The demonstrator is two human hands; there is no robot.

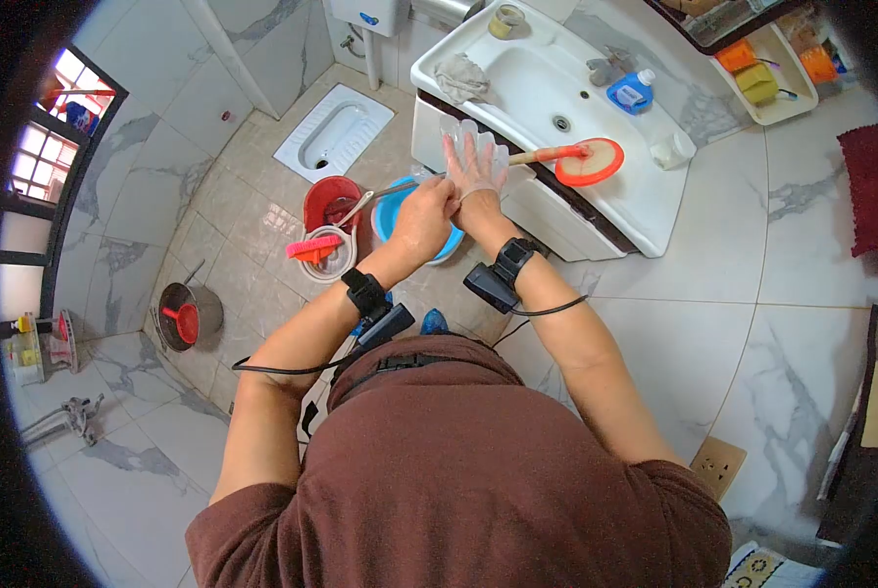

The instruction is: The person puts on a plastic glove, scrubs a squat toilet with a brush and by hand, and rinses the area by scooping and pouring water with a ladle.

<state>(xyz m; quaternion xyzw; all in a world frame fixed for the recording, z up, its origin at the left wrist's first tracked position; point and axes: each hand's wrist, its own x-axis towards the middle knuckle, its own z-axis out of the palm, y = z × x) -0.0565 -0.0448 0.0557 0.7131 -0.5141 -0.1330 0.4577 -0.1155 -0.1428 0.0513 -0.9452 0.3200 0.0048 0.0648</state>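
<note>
My right hand (476, 176) wears a clear plastic glove (499, 162) and has its fingers spread apart. At the right wrist, my left hand (426, 218) is bare and pinches the glove's cuff. Just beyond the hands, a plunger (590, 163) with an orange-red rim rests in the white washbasin (517, 83), its handle running over the front edge and behind my gloved hand. Under my hands on the floor stands a blue basin (390, 211), partly hidden by my left hand and forearm.
Left of the blue basin are a red bucket (323, 196) and a pale pail (327, 269) with a pink-red brush (313, 247) on it. Behind lies a squat toilet (333, 133). The washbasin holds a grey cloth (460, 77) and a blue bottle (631, 93). A metal pot (203, 312) stands left.
</note>
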